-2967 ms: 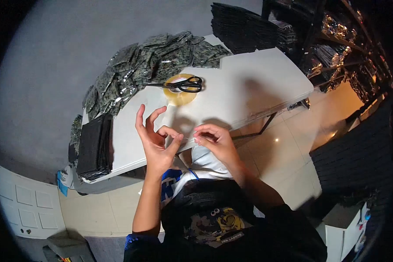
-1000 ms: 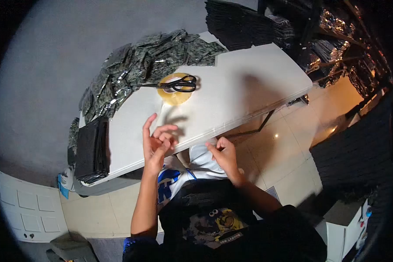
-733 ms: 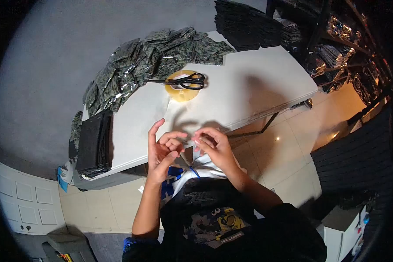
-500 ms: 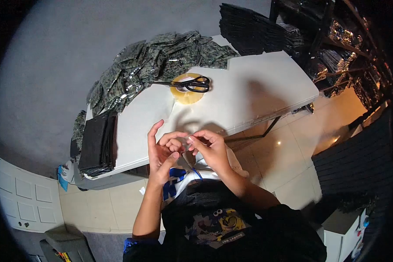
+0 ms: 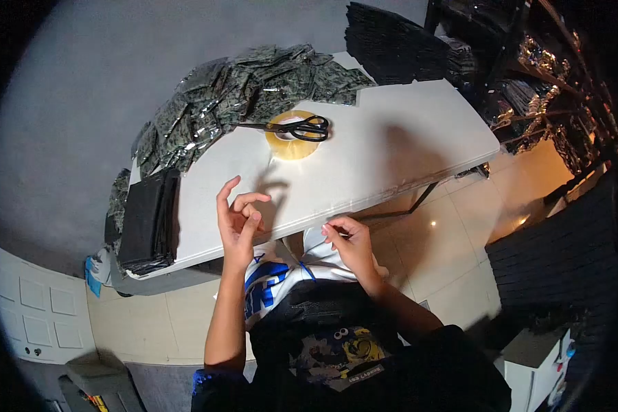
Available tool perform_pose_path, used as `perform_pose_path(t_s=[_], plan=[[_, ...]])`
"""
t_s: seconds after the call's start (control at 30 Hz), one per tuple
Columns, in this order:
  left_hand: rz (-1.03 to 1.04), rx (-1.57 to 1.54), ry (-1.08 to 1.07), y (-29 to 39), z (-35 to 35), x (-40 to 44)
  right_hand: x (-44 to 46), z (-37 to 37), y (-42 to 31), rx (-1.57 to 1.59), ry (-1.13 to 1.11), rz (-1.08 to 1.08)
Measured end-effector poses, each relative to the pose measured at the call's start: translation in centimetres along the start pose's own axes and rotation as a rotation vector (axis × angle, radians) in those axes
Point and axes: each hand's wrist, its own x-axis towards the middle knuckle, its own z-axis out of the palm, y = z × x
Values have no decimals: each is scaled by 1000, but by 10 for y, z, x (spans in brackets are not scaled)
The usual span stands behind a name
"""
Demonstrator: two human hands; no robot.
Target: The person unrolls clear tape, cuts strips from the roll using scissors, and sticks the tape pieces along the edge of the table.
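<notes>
My left hand (image 5: 240,221) is raised over the front edge of the white table (image 5: 364,165), index finger stretched up and the thumb near the bent fingers. What it may pinch is too small to make out. My right hand (image 5: 349,242) is to its right, just off the table edge, thumb and fingertips pressed together on something too small to see. A gap separates the hands. Beyond them lies a roll of yellowish clear tape (image 5: 292,149), with black scissors (image 5: 310,128) resting across it.
Camouflage-patterned packets in clear plastic (image 5: 213,96) are heaped along the far left side. A black folded stack (image 5: 147,220) sits at the table's left end, another black stack (image 5: 395,47) at the far end. Shelves with shiny packages (image 5: 529,89) stand at right.
The hands were close together half a second ago and are now apart, my left hand moved left and my right hand moved right. The tape and scissors stay in place.
</notes>
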Motion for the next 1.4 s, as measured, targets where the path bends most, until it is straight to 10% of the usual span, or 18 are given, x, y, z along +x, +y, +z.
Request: perform_pose_path(t_s=[0.77,0.97,1.4], plan=[[-142,-80,-30,-16,0,-7,8,11,3,-176,302,69],[-239,-171,-167,12,8,-20,0,7,-9,-446,121,-173],[-204,-125,-177,31,1,-28,50,64,-73,42,-170,-99]])
